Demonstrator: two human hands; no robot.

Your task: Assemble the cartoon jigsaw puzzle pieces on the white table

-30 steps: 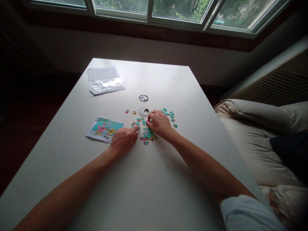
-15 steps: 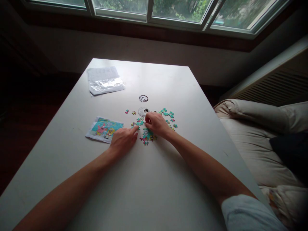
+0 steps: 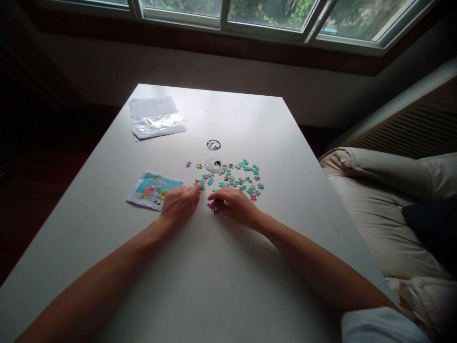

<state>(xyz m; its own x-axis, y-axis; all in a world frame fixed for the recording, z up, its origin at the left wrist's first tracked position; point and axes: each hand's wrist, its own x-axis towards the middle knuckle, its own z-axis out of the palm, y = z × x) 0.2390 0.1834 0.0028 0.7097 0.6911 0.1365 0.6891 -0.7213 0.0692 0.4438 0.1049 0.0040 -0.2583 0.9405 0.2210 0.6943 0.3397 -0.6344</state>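
My left hand (image 3: pixel 180 202) rests on the white table with its index finger stretched out. That fingertip meets the near-left edge of the loose jigsaw pieces (image 3: pixel 210 181); the other fingers are bent under. Beneath my right hand (image 3: pixel 233 204) lies a small joined patch of jigsaw puzzle (image 3: pixel 211 206), mostly covered. The right fingers curve down and together over it, and whatever lies between their tips is hidden. A picture sheet (image 3: pixel 152 190) with colourful cartoon figures lies partly under my left hand.
Two round inserts sit in the tabletop, the far one (image 3: pixel 213 145) and the near one (image 3: pixel 213 165). Papers in a clear plastic sleeve (image 3: pixel 159 119) lie at the far left. More green and pink pieces (image 3: pixel 246 178) spread right of centre. A beige sofa (image 3: pixel 371 209) stands along the right.
My right hand has come back toward me from the loose pieces and now covers the joined patch. My left hand has shifted slightly left.
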